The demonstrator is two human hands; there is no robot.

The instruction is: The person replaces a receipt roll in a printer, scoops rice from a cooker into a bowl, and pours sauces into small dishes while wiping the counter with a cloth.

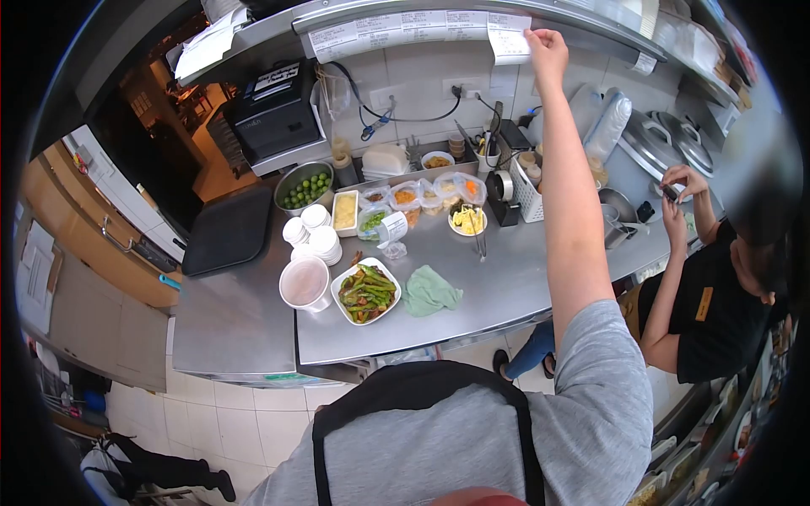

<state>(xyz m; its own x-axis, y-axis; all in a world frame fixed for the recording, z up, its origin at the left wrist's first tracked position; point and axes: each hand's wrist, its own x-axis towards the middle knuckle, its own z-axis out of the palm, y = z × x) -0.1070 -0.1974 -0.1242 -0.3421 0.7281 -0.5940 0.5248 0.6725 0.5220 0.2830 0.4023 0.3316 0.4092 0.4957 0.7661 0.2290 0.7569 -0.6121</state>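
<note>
— Right grip [547, 46]?
— Pinched on the right edge of an order ticket [509, 38], at full reach overhead. Thin white paper, limp, tucked under the steel ticket rail [591, 24] beside a row of other slips [396, 29]. Probably hung that high for staying clear of food yet readable from below.
— Left grip?
— Out of view; impossible to tell.
— Lower down?
— Brushed steel bench [472, 312], smooth and dull-shining. On it, a square white dish of glossy green beans [367, 293], just beside a lidded cup [305, 284] and a crumpled green cloth [430, 291]. Further back, stacked white bowls [316, 238], film-covered tubs [439, 192] and a round steel bowl of limes [304, 187], likely grouped for easy reach.
— Anyone else?
— At the right, a person in a black shirt [709, 312], both hands on something small and dark, well apart from the ticket.
</note>
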